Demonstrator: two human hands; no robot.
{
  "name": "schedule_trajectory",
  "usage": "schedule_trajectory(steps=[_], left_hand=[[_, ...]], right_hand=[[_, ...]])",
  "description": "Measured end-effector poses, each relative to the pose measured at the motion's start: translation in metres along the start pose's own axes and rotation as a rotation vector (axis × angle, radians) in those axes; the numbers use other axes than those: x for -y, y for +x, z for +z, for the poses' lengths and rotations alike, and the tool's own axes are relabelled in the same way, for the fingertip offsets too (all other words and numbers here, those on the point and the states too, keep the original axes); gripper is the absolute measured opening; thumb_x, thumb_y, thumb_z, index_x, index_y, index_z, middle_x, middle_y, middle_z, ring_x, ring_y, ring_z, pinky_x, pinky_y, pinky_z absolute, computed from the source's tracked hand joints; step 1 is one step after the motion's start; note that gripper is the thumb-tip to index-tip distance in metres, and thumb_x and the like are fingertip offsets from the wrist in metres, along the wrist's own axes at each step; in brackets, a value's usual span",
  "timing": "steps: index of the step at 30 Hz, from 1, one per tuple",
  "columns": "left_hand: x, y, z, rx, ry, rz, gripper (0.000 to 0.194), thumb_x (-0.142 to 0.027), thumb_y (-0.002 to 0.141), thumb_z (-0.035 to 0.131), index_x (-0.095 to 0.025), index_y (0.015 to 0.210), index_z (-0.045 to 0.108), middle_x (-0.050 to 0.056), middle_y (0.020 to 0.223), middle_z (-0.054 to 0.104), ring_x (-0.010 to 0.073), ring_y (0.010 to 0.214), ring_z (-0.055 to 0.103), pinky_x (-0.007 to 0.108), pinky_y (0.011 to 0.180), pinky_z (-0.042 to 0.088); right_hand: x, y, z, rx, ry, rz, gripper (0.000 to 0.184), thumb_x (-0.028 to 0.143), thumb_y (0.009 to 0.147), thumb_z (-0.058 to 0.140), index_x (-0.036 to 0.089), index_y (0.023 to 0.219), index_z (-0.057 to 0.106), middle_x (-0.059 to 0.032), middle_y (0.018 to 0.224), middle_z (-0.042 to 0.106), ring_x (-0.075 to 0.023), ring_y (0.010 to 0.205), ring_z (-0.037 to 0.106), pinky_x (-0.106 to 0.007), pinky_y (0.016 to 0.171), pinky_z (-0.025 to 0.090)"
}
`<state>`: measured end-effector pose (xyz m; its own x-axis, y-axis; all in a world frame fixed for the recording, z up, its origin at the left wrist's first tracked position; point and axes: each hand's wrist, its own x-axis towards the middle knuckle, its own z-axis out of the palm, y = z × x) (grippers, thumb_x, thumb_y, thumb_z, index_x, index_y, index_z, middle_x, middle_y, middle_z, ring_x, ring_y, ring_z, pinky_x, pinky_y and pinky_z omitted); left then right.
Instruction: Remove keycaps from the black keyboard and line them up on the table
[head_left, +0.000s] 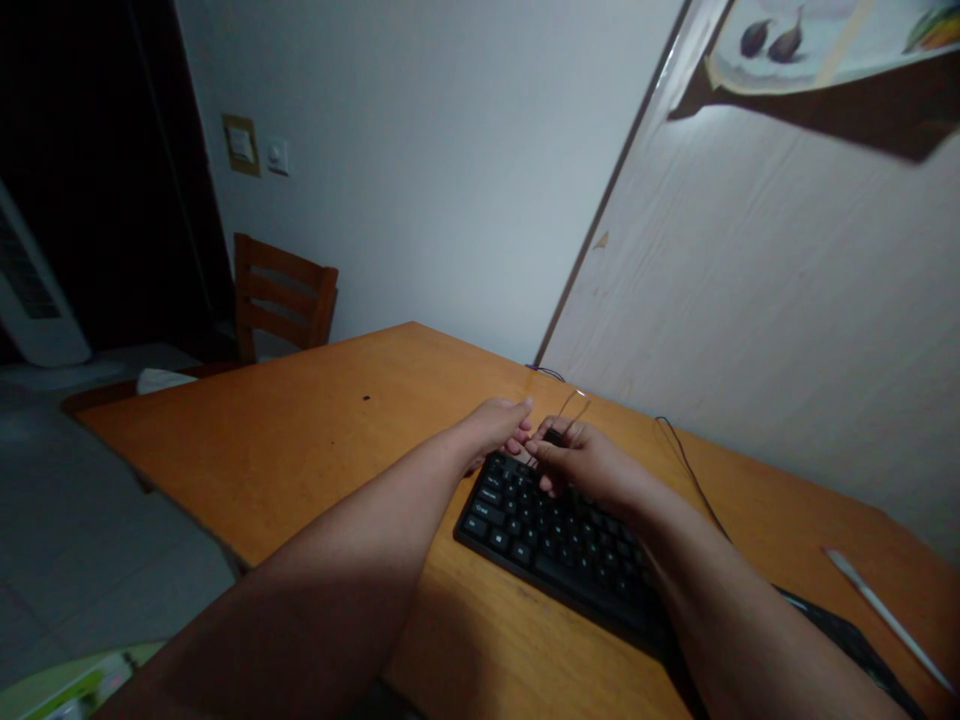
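- Right hand: closed in a pinch, thumb against fingers, gripping a small black piece; type not resolved, possibly a plug.
- Left hand: fingers curled, tips just beside the right hand's; cannot tell whether it grips anything or whether the two touch.
- Key relation: the piece lies inside the right hand's pinch, so that hand is nearer; left fingertips come in from the side toward the table's far left corner. Long axis of the piece mostly covered, not readable.
- Thin cord strands stand up from the right hand, leaning toward the table's wall-side edge.
- Black computer keyboard beneath the hands, long axis roughly along that edge; rear left corner nearest the left hand.
- Wooden table: black cable right of the hands, running in from the wall-side edge; slim white stick near the right end.
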<state>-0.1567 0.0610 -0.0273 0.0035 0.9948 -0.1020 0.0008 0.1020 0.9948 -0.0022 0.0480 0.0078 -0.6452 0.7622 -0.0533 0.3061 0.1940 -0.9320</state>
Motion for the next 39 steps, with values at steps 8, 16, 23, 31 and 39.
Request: schedule_trajectory(steps=[8, 16, 23, 31, 39], left_hand=[[-0.003, -0.005, 0.002, 0.021, 0.013, 0.039, 0.044, -0.053, 0.09, 0.044, -0.014, 0.07, 0.052, -0.002, 0.052, 0.05, 0.0065, 0.04, 0.041, 0.022, 0.044, 0.029], [0.0, -0.001, 0.002, 0.0, -0.002, 0.02, 0.039, -0.05, 0.088, 0.049, -0.014, 0.072, 0.054, -0.001, 0.057, 0.053, 0.0074, 0.044, 0.045, 0.021, 0.045, 0.031], [0.002, -0.002, 0.007, -0.015, 0.102, 0.067, 0.034, -0.04, 0.09, 0.047, -0.015, 0.067, 0.054, -0.002, 0.052, 0.05, 0.0088, 0.043, 0.043, 0.023, 0.045, 0.031], [0.008, 0.0, 0.009, 0.01, 0.103, 0.083, 0.034, -0.039, 0.09, 0.046, -0.015, 0.066, 0.053, -0.001, 0.049, 0.05, 0.0097, 0.043, 0.044, 0.022, 0.045, 0.032], [0.0, -0.007, 0.008, 0.002, 0.136, 0.045, 0.031, -0.038, 0.09, 0.047, -0.014, 0.071, 0.054, -0.001, 0.057, 0.056, 0.0082, 0.045, 0.046, 0.021, 0.047, 0.035]], right_hand=[[-0.004, 0.003, 0.008, -0.05, -0.094, -0.036, 0.033, 0.048, 0.074, 0.068, 0.019, 0.088, 0.064, 0.0036, 0.064, 0.06, -0.008, 0.045, 0.046, -0.021, 0.043, 0.036], [-0.01, 0.008, 0.019, -0.22, -0.11, -0.066, 0.028, 0.043, 0.07, 0.069, 0.016, 0.072, 0.062, 0.0007, 0.066, 0.062, -0.0107, 0.057, 0.049, -0.022, 0.053, 0.035], [-0.01, 0.008, 0.019, -0.302, -0.085, -0.035, 0.02, 0.037, 0.074, 0.062, 0.016, 0.071, 0.062, 0.0007, 0.06, 0.059, -0.0107, 0.05, 0.047, -0.023, 0.046, 0.034], [-0.007, 0.007, 0.019, -0.341, -0.011, 0.049, 0.017, 0.028, 0.069, 0.062, 0.016, 0.058, 0.056, 0.0019, 0.047, 0.052, -0.0086, 0.04, 0.042, -0.021, 0.038, 0.03], [-0.007, 0.007, 0.014, -0.395, 0.087, 0.047, 0.017, 0.026, 0.066, 0.059, 0.017, 0.054, 0.052, 0.0029, 0.042, 0.049, -0.0078, 0.037, 0.039, -0.021, 0.037, 0.027]])
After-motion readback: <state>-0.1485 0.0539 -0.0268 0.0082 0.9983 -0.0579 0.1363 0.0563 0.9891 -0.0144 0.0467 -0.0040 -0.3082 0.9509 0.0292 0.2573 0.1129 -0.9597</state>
